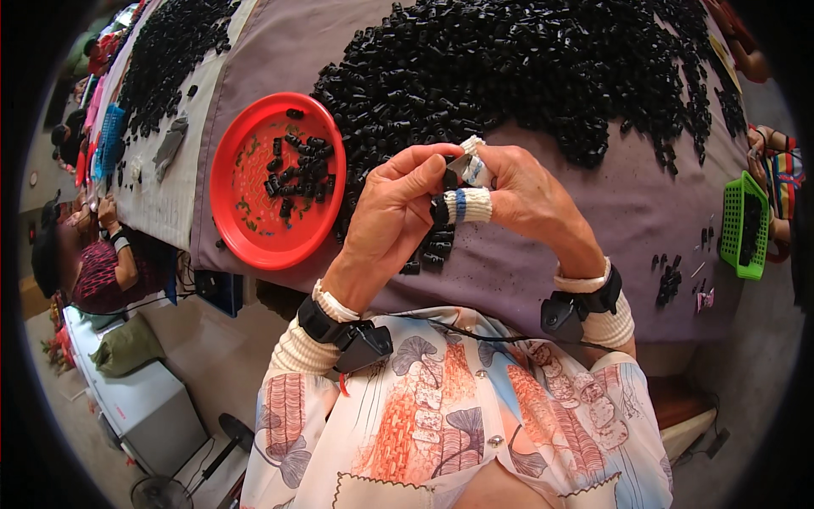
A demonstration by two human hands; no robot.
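Note:
My left hand (386, 212) is closed, with thumb and forefinger pinching a small black plastic part (451, 176). Close against it, my right hand (538, 199) is closed too, its fingertips meeting the part from the right. White knit finger covers (468, 205), one with a blue stripe, wrap fingers of the right hand. A small grey, blade-like piece (459, 163) shows between the right fingers; its full shape is hidden. Just below the hands, several black parts (437, 246) lie on the purple cloth (517, 293).
A large heap of black parts (509, 68) spreads beyond my hands. To the left sits a red plate (225, 204) holding several parts. A green basket (744, 263) stands at the right edge, near loose parts (668, 282). Another person (106, 263) sits at the far left.

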